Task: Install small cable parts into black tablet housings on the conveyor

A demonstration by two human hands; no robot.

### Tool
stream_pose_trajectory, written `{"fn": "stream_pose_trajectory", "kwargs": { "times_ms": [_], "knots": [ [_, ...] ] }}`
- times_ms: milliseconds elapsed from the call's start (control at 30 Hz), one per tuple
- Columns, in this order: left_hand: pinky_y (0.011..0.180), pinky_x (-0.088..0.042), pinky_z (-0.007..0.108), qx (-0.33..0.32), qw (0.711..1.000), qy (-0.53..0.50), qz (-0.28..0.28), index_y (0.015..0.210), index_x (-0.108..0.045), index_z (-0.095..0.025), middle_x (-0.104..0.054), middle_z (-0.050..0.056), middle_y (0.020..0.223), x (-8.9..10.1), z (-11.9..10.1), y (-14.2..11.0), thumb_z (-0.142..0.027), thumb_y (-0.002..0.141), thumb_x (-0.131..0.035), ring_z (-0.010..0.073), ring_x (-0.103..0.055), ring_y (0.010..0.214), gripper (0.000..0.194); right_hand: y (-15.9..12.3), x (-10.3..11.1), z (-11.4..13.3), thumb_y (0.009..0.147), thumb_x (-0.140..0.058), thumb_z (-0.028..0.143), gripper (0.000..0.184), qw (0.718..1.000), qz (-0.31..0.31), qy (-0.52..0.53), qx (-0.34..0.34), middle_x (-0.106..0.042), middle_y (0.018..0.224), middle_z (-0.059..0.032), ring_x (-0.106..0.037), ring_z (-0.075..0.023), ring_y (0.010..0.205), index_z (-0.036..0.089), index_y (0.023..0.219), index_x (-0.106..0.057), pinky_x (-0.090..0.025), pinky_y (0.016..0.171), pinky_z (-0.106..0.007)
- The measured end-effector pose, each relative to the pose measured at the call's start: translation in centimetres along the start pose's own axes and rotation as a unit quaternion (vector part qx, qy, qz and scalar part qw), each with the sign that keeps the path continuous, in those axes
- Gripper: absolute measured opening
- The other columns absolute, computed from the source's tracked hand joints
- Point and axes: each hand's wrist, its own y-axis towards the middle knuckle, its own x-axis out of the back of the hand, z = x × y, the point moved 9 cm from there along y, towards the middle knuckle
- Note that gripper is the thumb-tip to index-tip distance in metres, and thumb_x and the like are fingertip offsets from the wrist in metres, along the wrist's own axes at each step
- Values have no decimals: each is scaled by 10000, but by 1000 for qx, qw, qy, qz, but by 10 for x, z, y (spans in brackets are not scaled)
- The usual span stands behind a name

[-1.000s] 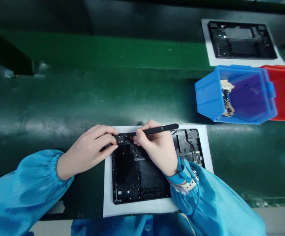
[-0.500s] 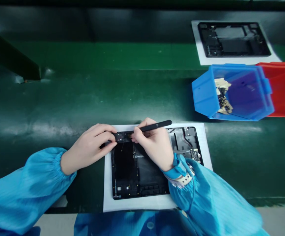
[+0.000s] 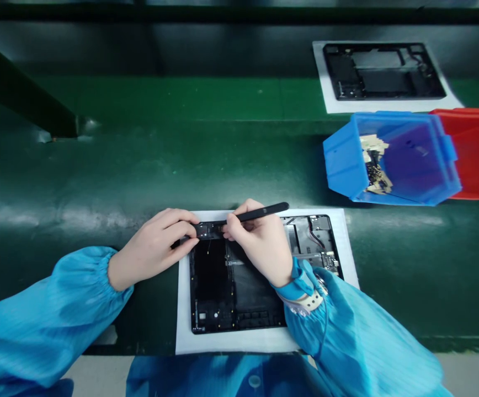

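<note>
Currently, head view: blue bin (image 3: 344,161) contains small pale and dark parts (image 3: 376,171); red bin (image 3: 477,157) adjacent, interior partly hidden. Black case (image 3: 258,295) lies on white sheet (image 3: 184,311). Right hand (image 3: 264,246) pinches black pen-like tool (image 3: 266,210) at case's far edge; left hand (image 3: 152,251) curled at its far-left corner, grip cannot be told. Versus half a second earlier: hands' positions on case essentially unchanged.

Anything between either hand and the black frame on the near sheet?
Nothing visible. The left hand has its fingertips at the upper left corner of the black frame; the right hand is over the upper edge, holding a slim black tool. The blue bin stands farther back, to the right.
</note>
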Motion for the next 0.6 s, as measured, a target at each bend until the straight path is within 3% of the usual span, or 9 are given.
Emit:
{"fn": "stream_pose_trajectory", "kwargs": {
  "times_ms": [167,400,600],
  "knots": [
    [820,-473,344,-4,1000,3,-1,845,-571,-168,-607,71,1037,-1,0,0,-181,862,-509,173,-577,921,66,0,0,0,826,-518,290,154,1000,0,1,1,-602,589,15,-580,-129,543,208,702,-475,-436,541,-261],
    [832,-478,335,-29,998,52,-2,1087,-583,-152,-595,92,1055,-3,-7,0,-109,870,-470,184,-555,954,249,0,-1,1,826,-528,299,158,1000,5,-9,5,-604,589,9,-583,-131,537,203,705,-493,-438,529,-254],
    [835,-502,371,-67,992,105,-5,1077,-591,-157,-583,102,1049,-5,-14,-1,-110,848,-474,212,-553,963,261,0,-1,1,825,-543,307,151,1000,5,-22,12,-608,608,8,-590,-138,551,207,720,-502,-452,538,-257]
  ]
}}
